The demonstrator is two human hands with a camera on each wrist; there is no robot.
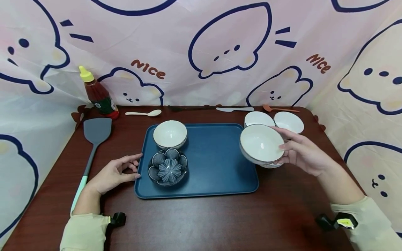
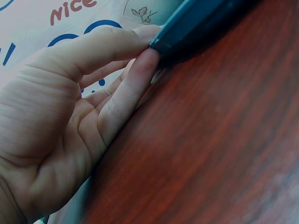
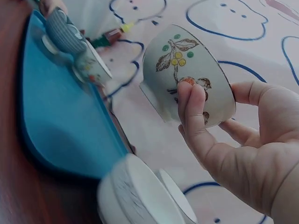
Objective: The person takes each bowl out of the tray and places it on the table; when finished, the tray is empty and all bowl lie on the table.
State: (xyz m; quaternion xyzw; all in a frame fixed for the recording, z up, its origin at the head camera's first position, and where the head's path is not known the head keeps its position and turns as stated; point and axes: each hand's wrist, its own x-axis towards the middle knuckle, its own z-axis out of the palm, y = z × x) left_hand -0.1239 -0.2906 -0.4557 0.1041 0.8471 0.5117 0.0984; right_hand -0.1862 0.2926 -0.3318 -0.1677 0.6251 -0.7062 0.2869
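My right hand [image 1: 303,150] holds a white bowl [image 1: 262,143] by its right side, raised over the tray's right edge. A leaf-and-berry print [image 3: 177,60] shows on its outside in the right wrist view. At the left rim of the blue tray [image 1: 216,160], my left hand [image 1: 114,172] has its thumb and fingertips on the edge; in the left wrist view they pinch the rim. On the tray's left part sit another white bowl [image 1: 170,133] and, nearer me, a dark blue petal-shaped bowl [image 1: 169,170].
Right of the tray stand more white bowls [image 1: 289,122], one partly hidden beneath the held one. A grey spatula [image 1: 97,132] and a red sauce bottle [image 1: 102,96] are at left. Along the back lie a white spoon [image 1: 144,113], a knife [image 1: 235,109] and an orange-brown utensil [image 1: 281,108].
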